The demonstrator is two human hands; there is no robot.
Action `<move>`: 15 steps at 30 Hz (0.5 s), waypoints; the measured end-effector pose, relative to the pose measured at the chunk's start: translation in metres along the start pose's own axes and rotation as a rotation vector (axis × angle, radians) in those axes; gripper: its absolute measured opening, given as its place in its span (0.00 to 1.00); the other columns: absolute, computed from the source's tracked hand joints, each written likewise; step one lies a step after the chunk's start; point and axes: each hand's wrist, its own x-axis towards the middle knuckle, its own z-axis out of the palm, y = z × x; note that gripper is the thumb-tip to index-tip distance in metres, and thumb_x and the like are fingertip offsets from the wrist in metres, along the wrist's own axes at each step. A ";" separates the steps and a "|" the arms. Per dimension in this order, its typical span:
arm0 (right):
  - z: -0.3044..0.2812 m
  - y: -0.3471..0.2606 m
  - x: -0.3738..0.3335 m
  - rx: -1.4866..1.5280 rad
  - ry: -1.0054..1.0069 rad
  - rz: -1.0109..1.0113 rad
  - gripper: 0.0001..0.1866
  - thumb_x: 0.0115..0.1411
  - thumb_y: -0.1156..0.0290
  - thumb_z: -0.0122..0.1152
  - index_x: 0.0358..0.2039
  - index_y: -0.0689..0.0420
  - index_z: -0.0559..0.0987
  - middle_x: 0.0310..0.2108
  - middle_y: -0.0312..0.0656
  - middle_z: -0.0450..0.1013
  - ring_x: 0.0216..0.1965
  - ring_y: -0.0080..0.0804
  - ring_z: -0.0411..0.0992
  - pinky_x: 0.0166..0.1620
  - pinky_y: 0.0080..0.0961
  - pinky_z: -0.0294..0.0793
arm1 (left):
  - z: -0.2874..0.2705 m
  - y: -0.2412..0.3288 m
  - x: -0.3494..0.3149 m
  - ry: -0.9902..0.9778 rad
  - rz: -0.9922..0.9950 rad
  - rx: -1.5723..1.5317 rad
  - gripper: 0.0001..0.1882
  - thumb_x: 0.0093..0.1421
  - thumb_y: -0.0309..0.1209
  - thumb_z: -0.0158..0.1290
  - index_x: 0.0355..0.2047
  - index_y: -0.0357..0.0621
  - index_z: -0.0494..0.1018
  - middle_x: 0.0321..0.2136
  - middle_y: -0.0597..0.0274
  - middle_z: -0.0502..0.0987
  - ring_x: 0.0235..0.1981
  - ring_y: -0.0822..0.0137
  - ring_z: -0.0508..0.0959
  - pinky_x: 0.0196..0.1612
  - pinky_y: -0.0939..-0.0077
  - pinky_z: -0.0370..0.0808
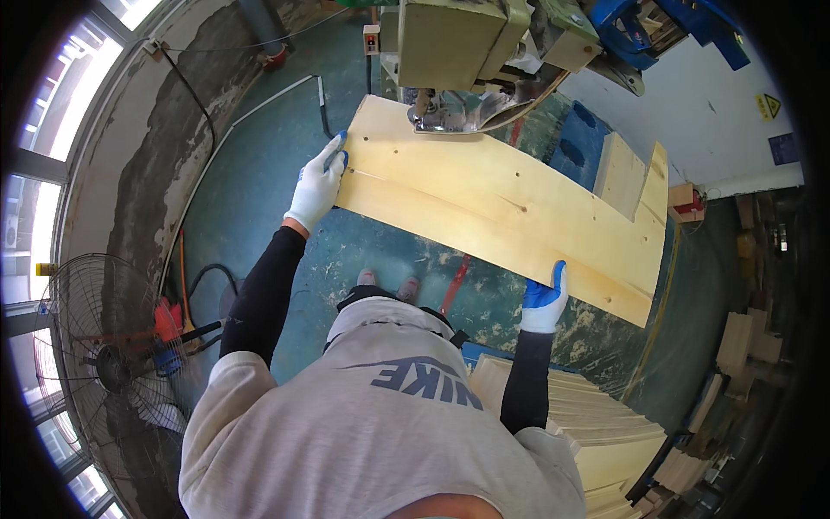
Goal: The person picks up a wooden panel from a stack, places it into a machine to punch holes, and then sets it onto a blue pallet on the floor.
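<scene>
A long pale wooden board (467, 195) with dark knots lies slantwise in front of me, its far left part under the head of a green machine (450, 39). My left hand (320, 186), in a white glove with blue fingertips, grips the board's left end. Lower down on the right, my right hand (545, 301), gloved in white and blue, is closed on the near edge with its thumb along the top; its other fingers are hidden underneath. A curved metal guard (450, 121) on the machine sits just over the board's far edge.
Beyond the board another wooden panel (618, 177) rests by a blue pallet (579, 138). Stacked boards (596, 424) stand close at my right side. A caged fan (112, 368) is at the left, near a hose (212, 272). More timber (743, 342) lies far right.
</scene>
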 end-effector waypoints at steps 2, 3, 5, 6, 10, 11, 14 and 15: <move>-0.003 -0.002 -0.003 0.006 0.017 0.030 0.22 0.72 0.60 0.54 0.60 0.59 0.71 0.56 0.46 0.74 0.55 0.38 0.75 0.56 0.38 0.79 | 0.003 -0.001 0.001 -0.001 0.010 0.000 0.22 0.70 0.32 0.48 0.62 0.39 0.69 0.54 0.46 0.79 0.52 0.62 0.80 0.56 0.74 0.71; -0.007 0.004 0.001 -0.003 -0.004 -0.015 0.23 0.72 0.59 0.54 0.60 0.58 0.70 0.57 0.45 0.73 0.56 0.39 0.74 0.57 0.40 0.77 | 0.002 -0.001 0.002 0.001 0.008 -0.012 0.22 0.70 0.32 0.48 0.63 0.39 0.69 0.54 0.46 0.79 0.53 0.61 0.79 0.57 0.74 0.71; -0.005 0.003 0.006 0.110 -0.014 -0.080 0.23 0.72 0.58 0.53 0.61 0.58 0.70 0.57 0.45 0.73 0.57 0.39 0.73 0.59 0.40 0.76 | 0.007 0.001 0.007 0.016 0.017 -0.036 0.22 0.70 0.33 0.48 0.63 0.39 0.69 0.54 0.45 0.78 0.54 0.61 0.79 0.58 0.75 0.70; -0.004 0.002 0.009 0.167 -0.021 -0.112 0.23 0.72 0.58 0.53 0.61 0.58 0.70 0.58 0.44 0.72 0.58 0.40 0.72 0.59 0.41 0.75 | 0.008 0.001 0.007 0.022 0.023 -0.039 0.22 0.70 0.33 0.48 0.63 0.39 0.69 0.54 0.44 0.78 0.55 0.61 0.78 0.58 0.75 0.70; 0.001 -0.007 0.010 0.145 -0.030 -0.094 0.24 0.72 0.57 0.52 0.61 0.57 0.70 0.58 0.44 0.72 0.58 0.39 0.72 0.60 0.40 0.74 | 0.010 -0.005 -0.002 0.028 -0.030 -0.052 0.23 0.70 0.33 0.48 0.63 0.38 0.69 0.53 0.44 0.79 0.54 0.62 0.78 0.58 0.75 0.70; 0.001 -0.006 0.010 0.029 0.016 -0.142 0.23 0.72 0.56 0.53 0.60 0.58 0.71 0.57 0.43 0.73 0.57 0.38 0.73 0.60 0.39 0.74 | 0.010 -0.003 -0.003 0.042 -0.021 0.007 0.22 0.70 0.33 0.49 0.62 0.37 0.69 0.52 0.46 0.80 0.51 0.66 0.79 0.57 0.76 0.70; 0.001 -0.006 0.009 0.069 0.029 -0.095 0.21 0.72 0.59 0.53 0.58 0.60 0.72 0.55 0.44 0.74 0.56 0.35 0.73 0.60 0.36 0.74 | 0.007 0.006 0.005 0.036 -0.030 -0.041 0.22 0.70 0.32 0.49 0.62 0.37 0.69 0.50 0.48 0.81 0.48 0.69 0.78 0.55 0.77 0.71; -0.010 -0.003 0.012 0.058 0.034 -0.105 0.21 0.72 0.58 0.52 0.59 0.59 0.72 0.56 0.42 0.74 0.56 0.35 0.74 0.59 0.37 0.75 | 0.007 0.002 0.002 0.029 -0.029 -0.029 0.22 0.70 0.31 0.49 0.62 0.38 0.70 0.49 0.49 0.81 0.47 0.70 0.78 0.54 0.77 0.71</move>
